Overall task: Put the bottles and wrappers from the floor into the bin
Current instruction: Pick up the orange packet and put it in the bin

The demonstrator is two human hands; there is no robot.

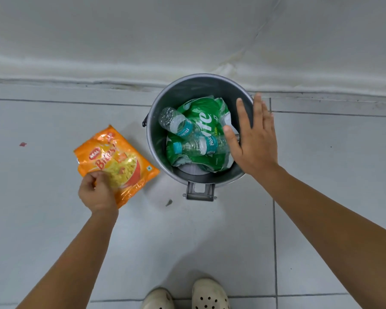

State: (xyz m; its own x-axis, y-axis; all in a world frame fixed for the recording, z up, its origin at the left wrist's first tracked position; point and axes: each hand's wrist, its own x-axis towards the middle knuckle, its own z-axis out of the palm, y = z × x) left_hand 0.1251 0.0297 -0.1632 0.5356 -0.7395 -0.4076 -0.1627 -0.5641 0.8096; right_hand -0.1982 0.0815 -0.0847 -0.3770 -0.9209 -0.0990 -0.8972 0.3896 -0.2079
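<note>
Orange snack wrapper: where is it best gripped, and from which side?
Pinch the orange snack wrapper at its near lower edge, coming from the person's side, as the left hand does. It looks flat and thin, so only an edge offers purchase, and that edge is closest.

The light is bright and soft all over. My arms and body make a pale gray shadow on the floor [187, 253] near my shoes [210, 295]. The orange wrapper [120, 161] shines where light hits it. Most things look sharp. The straight floor lines and the wall [187, 30] bend near the edges.
</note>
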